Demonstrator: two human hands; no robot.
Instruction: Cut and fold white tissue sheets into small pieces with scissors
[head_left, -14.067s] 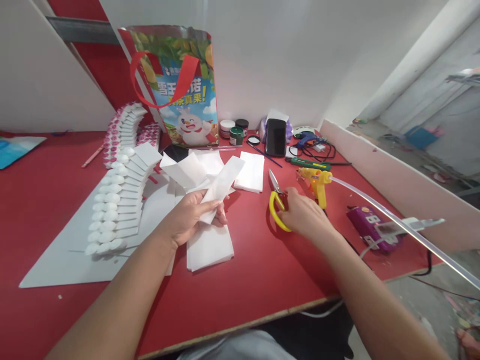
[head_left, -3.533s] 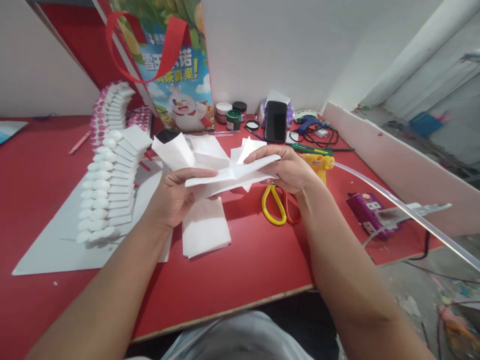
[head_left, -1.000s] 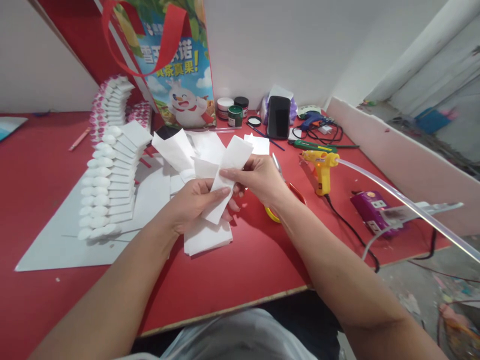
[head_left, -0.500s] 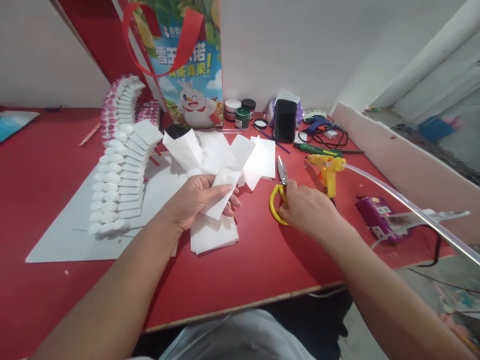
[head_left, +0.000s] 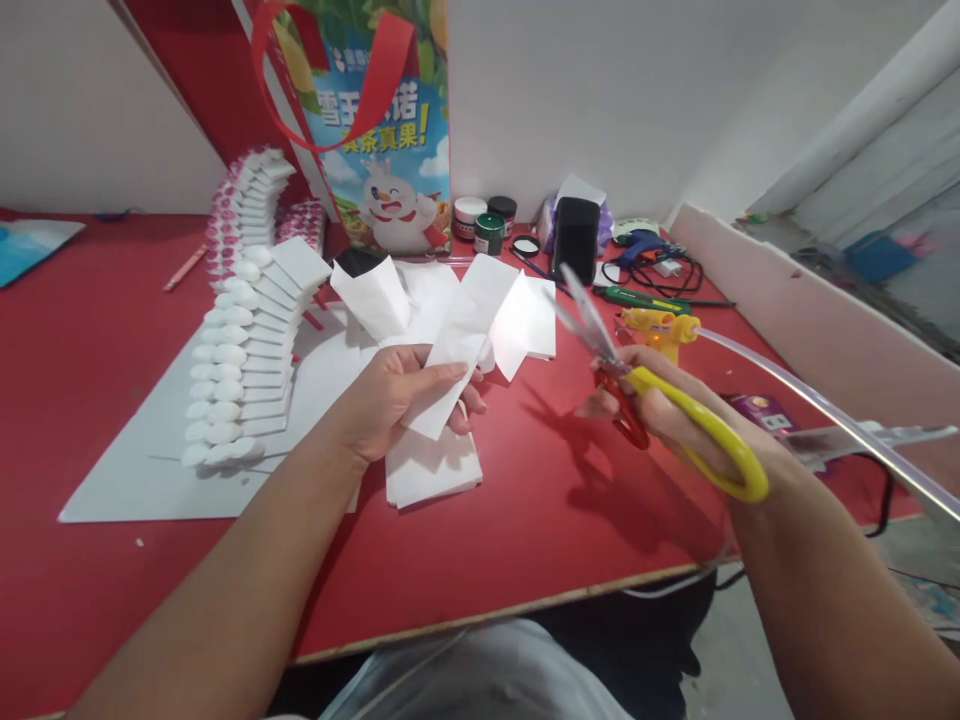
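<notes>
My left hand [head_left: 409,395] pinches a white paper strip [head_left: 469,320] between thumb and fingers, above a stack of white paper [head_left: 435,470] on the red table. In my right hand [head_left: 664,405] are scissors [head_left: 705,430] with one yellow and one red handle, raised off the table. Their blades are parted and point up and to the left, slightly blurred. More white paper pieces [head_left: 521,315] lie just beyond my left hand, beside a folded white piece [head_left: 375,300].
Fanned white pieces with oval tips [head_left: 240,360] stand on a white sheet [head_left: 135,460] at the left. Behind are a printed bag [head_left: 390,170], small jars [head_left: 489,233] and a phone [head_left: 576,240]. A yellow glue gun [head_left: 660,328] with a long clear stick is at the right.
My right hand has lifted the scissors from the table, moved right and opened the blades. My left hand still holds the paper strip in much the same place.
</notes>
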